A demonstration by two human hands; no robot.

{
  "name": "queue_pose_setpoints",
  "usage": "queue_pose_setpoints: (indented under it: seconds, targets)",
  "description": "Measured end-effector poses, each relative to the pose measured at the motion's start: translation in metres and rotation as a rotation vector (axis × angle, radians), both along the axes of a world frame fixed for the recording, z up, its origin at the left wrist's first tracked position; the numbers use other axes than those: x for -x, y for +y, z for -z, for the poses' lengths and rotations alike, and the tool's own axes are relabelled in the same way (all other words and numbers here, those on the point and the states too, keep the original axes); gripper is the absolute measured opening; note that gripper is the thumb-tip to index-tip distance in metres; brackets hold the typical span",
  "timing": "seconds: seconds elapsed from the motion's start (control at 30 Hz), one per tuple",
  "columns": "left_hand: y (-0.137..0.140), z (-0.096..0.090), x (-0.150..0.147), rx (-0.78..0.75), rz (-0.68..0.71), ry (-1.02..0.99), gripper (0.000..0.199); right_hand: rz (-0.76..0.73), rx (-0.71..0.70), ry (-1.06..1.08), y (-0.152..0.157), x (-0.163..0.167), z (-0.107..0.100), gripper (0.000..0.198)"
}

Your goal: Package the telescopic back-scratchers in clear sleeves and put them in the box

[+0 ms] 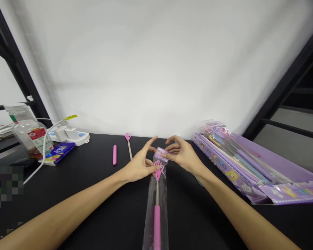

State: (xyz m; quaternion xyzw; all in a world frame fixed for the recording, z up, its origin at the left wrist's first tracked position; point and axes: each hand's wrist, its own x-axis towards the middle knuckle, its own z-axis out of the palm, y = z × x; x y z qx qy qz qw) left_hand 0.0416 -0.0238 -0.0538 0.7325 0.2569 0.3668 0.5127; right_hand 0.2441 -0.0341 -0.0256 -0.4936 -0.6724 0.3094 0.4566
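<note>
In front of me a pink back scratcher (pixel 157 215) lies in a clear plastic sleeve (pixel 148 225), its hand-shaped end pointing away from me. My left hand (pixel 141 165) pinches the sleeve beside the scratcher's pink claw, thumb on top. At the sleeve's far end is a small purple printed card (pixel 161 153). My right hand (pixel 182 154) grips that card between thumb and fingers, its index finger raised. Left of my hands lie another back scratcher (pixel 129 147) with a pink claw and metal rod, and a separate pink handle (pixel 114 155).
A purple display box (pixel 250 187) with several wrapped back scratchers stands at the right. On the left are a clear plastic jar (pixel 28 128), a power strip (pixel 80 139) with plugs and a white cable, and a blue and yellow packet (pixel 58 152). A white wall rises behind the black table.
</note>
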Motion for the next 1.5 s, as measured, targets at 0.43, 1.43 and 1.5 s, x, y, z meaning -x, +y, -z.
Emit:
queue_pose_setpoints:
  seconds: [0.43,1.43,1.5]
  targets:
    - [0.045,-0.041,-0.036,-0.241,-0.554,-0.158,0.040,-0.090,0.277,0.147,-0.007,-0.016,-0.029,0.024]
    - [0.030,-0.040,-0.218,-0.452,0.072,0.286,0.041,0.529,-0.073,-0.530,-0.028,-0.205,-0.052,0.026]
    - [0.033,-0.040,-0.223,-0.485,0.082,0.282,0.045,0.534,-0.062,-0.566,-0.029,-0.201,-0.054,0.023]
